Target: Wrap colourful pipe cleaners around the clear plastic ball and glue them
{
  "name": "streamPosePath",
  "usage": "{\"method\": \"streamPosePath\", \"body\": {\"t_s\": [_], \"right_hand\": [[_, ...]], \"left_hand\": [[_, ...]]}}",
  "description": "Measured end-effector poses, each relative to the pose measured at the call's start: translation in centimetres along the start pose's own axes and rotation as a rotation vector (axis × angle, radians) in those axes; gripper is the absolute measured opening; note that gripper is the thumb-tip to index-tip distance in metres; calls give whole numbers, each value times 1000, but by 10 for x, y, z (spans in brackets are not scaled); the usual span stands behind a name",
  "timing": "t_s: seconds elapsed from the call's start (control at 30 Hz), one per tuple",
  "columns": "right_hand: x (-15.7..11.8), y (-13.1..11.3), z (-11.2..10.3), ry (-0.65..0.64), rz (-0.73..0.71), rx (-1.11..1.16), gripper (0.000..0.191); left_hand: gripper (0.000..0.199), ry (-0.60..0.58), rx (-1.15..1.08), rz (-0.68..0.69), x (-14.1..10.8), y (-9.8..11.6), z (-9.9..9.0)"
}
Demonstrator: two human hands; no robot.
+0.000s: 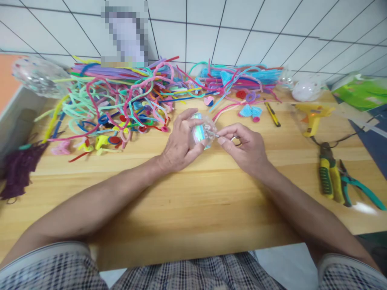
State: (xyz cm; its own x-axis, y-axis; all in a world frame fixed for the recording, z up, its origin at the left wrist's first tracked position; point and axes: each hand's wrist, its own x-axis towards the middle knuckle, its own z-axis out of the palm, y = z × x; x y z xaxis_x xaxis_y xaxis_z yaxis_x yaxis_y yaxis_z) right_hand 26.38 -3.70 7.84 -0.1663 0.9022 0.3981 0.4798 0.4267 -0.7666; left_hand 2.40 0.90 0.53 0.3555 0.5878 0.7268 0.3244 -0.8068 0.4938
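My left hand (185, 143) is wrapped around a clear, shiny plastic object (199, 131) with an iridescent band, held above the wooden table. The object looks rounded, and its exact kind is unclear. At its right end, the thumb and forefinger of my right hand (243, 147) are pinched together on something thin and greyish that I cannot make out. A metallic loop (236, 140) shows by the right fingers; whether it is a finger ring or part of a tool is hard to tell.
Colourful pipe cleaners (121, 100) are heaped at the back left, with blue bundles (250, 76) behind. On the right are a yellow cutter knife (272, 113), a glue gun (313, 117), wire strippers (329, 173) and teal-handled pliers (359, 187). Purple tassels (22, 167) lie left.
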Motion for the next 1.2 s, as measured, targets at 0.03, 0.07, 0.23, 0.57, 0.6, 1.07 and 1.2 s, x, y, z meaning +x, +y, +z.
{"method": "streamPosePath", "body": {"t_s": [0.03,0.07,0.23,0.57,0.6,1.07,1.2], "right_hand": [[0,2,1,2,-5,8,3],[0,3,1,0,-8,16,4],[2,6,5,-48,-5,23,5],[-1,3,14,-19,6,66,9],[-2,3,14,-2,15,78,9],[-4,8,19,-11,6,111,9],[-9,6,21,39,-4,122,9]], "left_hand": [[53,-2,11,9,0,1,0],[53,-7,24,16,0,1,-1],[55,-38,56,9,0,2,-3],[62,-57,36,13,0,0,-6],[62,-58,31,13,0,0,-7],[66,-58,33,-5,-1,-2,-7],[56,-68,32,-18,-1,-2,-9]]}}
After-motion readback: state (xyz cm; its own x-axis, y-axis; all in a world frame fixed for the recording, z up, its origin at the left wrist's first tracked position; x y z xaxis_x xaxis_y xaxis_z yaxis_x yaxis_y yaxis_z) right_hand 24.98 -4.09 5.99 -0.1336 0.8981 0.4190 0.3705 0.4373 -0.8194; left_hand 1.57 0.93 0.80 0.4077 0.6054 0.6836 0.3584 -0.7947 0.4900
